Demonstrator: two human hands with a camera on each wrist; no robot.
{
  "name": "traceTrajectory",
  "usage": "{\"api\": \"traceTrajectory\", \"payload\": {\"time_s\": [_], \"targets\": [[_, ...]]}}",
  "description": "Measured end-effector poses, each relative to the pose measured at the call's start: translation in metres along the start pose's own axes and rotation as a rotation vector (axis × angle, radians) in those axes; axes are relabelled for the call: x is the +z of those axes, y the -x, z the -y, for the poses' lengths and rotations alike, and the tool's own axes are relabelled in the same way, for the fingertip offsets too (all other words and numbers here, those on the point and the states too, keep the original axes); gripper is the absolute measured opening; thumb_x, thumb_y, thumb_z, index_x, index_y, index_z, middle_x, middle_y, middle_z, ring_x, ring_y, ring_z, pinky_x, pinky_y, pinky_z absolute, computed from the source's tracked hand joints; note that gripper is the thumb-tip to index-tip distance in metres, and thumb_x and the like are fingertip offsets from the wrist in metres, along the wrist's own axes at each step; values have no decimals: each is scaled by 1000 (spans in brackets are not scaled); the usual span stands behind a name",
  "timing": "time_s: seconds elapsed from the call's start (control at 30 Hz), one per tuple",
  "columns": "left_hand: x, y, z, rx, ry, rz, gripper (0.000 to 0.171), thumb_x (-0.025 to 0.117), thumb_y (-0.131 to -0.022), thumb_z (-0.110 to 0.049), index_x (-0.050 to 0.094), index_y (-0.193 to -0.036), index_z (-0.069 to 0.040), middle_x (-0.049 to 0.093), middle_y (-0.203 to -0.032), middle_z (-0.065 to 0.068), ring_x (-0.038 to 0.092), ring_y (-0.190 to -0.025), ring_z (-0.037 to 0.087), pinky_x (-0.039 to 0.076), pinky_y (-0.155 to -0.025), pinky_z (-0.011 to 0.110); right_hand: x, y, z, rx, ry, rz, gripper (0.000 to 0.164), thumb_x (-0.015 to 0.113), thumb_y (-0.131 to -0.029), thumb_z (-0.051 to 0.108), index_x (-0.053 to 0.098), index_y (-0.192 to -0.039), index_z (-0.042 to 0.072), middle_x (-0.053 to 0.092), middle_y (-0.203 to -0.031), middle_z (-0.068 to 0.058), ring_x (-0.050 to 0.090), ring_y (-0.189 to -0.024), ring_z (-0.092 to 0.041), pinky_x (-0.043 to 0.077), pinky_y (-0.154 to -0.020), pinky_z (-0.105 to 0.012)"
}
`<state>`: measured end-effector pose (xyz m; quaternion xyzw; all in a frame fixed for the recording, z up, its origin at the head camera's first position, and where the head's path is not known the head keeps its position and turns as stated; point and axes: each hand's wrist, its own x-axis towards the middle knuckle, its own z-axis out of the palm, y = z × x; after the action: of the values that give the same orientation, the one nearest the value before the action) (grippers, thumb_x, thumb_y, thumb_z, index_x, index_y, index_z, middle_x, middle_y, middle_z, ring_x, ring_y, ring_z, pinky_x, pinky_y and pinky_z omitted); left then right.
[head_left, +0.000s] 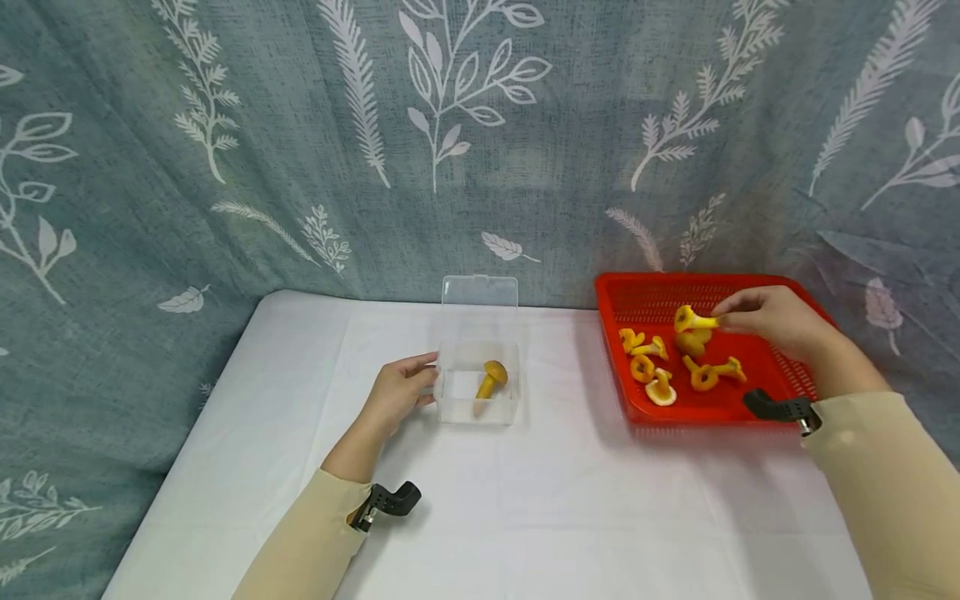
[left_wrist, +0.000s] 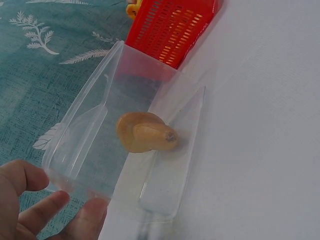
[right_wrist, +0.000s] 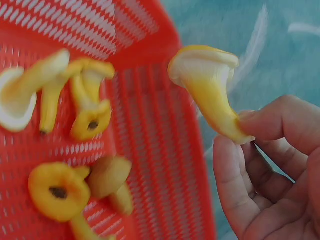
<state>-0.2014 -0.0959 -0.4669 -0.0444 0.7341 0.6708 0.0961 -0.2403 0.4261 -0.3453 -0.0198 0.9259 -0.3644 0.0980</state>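
Note:
A yellow chanterelle mushroom (right_wrist: 212, 95) is pinched by the stem end between the thumb and fingertips of my right hand (head_left: 776, 321), over the red basket (head_left: 637, 408). Its flared cap points away from the fingers. Several more chanterelles (head_left: 703, 377) lie below in the basket, beside a brown-capped mushroom (right_wrist: 110, 177). At the middle of the table is a clear plastic box (head_left: 450, 408) with its lid (head_left: 480, 290) raised at the back. One brown-capped mushroom (left_wrist: 145, 132) lies inside. My left hand (head_left: 396, 392) has its spread fingertips against the box's left side.
A white cloth (head_left: 540, 508) covers the table under the box and basket. Behind the table's far edge hangs a blue-green curtain (head_left: 570, 167) with white leaf patterns. The basket has raised, slotted walls.

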Motion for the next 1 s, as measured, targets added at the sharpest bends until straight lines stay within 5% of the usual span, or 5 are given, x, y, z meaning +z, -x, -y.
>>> {"api": "traceTrajectory", "payload": {"time_s": [0.37,0.67,1.0], "targets": [[-1,0,0,21,-7,6,33,58,-90,-19,60,-123,-15,55,-123,15,56,-109,29,55,-77,32,6,-19,-51,52,11,131,46,63,-88,28,57,-116,-8,64,-104,-12,60,-93,-28,52,-83,-44],[-1,0,0,10,-12,11,37,58,-90,-20,57,-126,-12,55,-124,15,56,-109,30,56,-76,31,17,-35,-59,176,-147,258,38,61,-89,18,58,-111,-13,65,-101,-12,63,-91,-24,52,-85,-41],[-2,8,-15,-19,-10,38,37,59,-89,-18,57,-126,-12,53,-123,18,54,-112,33,55,-78,34,20,-40,-62,244,-188,286,33,59,-90,12,57,-110,-15,66,-95,-10,63,-86,-24,54,-83,-40]]}}
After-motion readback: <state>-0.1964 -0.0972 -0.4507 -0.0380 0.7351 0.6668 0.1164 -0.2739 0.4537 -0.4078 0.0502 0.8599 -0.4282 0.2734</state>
